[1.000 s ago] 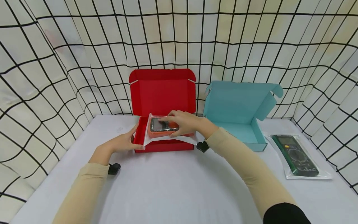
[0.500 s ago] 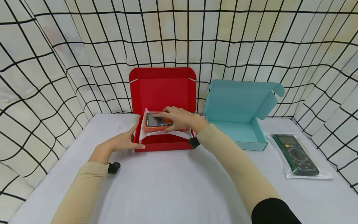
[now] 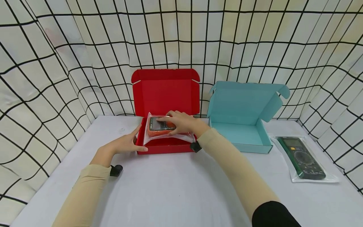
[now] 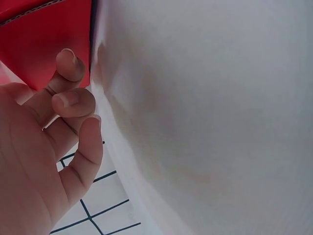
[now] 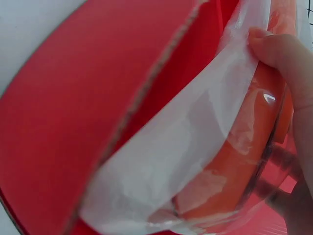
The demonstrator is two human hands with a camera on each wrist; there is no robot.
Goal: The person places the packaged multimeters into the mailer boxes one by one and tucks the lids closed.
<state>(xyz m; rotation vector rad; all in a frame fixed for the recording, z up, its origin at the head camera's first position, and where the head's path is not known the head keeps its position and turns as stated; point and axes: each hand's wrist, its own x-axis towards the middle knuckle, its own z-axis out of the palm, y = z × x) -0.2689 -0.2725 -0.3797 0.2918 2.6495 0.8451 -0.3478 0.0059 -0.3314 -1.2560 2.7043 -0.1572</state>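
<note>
An orange multimeter (image 3: 156, 125) with a dark face, in a clear plastic bag, lies inside the open red box (image 3: 167, 149). From above, my right hand (image 3: 182, 122) grips it. In the right wrist view the thumb is on the near side of the orange multimeter (image 5: 249, 132), with the other fingers partly hidden across it. My left hand (image 3: 122, 145) is spread at the box's left front corner, thumb along the front wall. The left wrist view shows relaxed, bent fingers (image 4: 88, 147) beside the red cardboard.
To the right stands an open light-blue box (image 3: 238, 132), lid raised. Farther right, a green and black multimeter (image 3: 303, 159) lies in its clear bag on the white table (image 3: 175, 189). Behind the boxes rises a white wall with a black grid (image 3: 175, 41).
My right hand has moved left with the bagged orange multimeter, which now sits farther into the red box. The left hand has stayed at the box corner.
</note>
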